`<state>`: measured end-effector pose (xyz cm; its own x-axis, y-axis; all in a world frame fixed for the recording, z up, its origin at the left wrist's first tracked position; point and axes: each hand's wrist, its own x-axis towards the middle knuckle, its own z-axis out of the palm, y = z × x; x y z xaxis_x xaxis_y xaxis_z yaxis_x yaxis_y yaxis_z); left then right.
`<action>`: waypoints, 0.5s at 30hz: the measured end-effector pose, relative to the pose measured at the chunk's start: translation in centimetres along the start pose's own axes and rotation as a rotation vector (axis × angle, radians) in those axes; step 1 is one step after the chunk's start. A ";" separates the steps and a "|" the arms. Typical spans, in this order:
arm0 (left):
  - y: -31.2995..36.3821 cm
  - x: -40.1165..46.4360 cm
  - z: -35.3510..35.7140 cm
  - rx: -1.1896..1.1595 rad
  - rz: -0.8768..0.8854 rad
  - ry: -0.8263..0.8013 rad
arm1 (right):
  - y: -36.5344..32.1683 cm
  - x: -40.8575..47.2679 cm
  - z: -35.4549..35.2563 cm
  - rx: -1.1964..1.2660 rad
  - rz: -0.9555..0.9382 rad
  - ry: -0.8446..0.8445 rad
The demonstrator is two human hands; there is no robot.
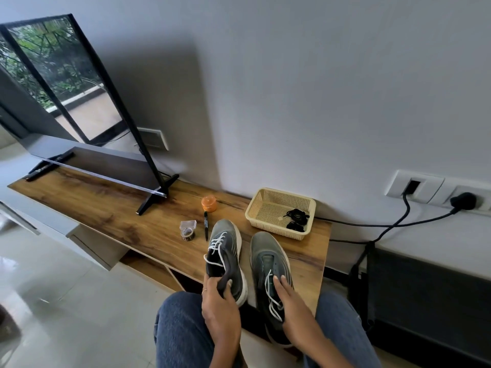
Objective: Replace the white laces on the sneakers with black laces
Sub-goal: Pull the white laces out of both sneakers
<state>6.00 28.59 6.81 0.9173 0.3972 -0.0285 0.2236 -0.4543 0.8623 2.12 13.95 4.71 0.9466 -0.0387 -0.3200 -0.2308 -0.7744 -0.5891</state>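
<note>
Lace swap barely begun: both grey sneakers still carried white laces.

The left hand [221,309] gripped the heel collar of the left sneaker [225,257], fingers curled round it, whose white lace [215,247] lay loosened but still threaded through the eyelets. The right hand [291,301] rested on the right sneaker [271,277] with fingers nearly straight, holding nothing, beside its white lace [272,298], which ran slack down the near part of the shoe; its upper eyelets looked bare. The 2 bundled black laces [296,220] sat untouched in the cream basket [261,209] at 1 o'clock from the shoes on the wooden shelf [111,208]. By this view, at most 1 lace was partly freed; pulling both out and threading both black ones remained.
</note>
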 end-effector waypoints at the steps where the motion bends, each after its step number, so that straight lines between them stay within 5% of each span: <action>1: 0.0 -0.1 -0.3 -0.013 -0.003 0.007 | -0.2 0.3 0.1 -0.011 -0.009 0.002; 15: 1.5 -0.6 -4.0 -0.010 0.159 0.069 | -6.0 8.6 3.2 0.024 0.027 0.126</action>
<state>4.46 30.85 10.13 0.9158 0.3753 0.1434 0.0737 -0.5079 0.8583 10.92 20.30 3.16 0.9603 -0.1396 -0.2417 -0.2609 -0.7568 -0.5994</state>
